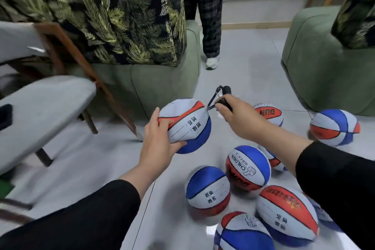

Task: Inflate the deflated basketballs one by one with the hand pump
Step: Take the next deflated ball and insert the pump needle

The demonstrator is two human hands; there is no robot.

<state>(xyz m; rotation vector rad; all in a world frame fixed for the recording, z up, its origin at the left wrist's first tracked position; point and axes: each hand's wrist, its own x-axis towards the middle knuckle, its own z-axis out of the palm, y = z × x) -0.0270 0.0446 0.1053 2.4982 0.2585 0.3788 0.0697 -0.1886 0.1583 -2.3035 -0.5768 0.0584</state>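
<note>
The left hand (160,144) is gripping the soft ball (185,125) while the right hand (241,117) is pinching the pump (224,97) beside it, so the hose could be slipping out if the ball is wobbling.

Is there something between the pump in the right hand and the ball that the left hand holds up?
Nothing visible stands between them. The left hand grips the creased ball above the floor, and the right hand holds the black pump beside its upper right edge. The thin hose already reaches the ball there.

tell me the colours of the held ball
White, blue and red-orange panels on the ball; head view.
</note>
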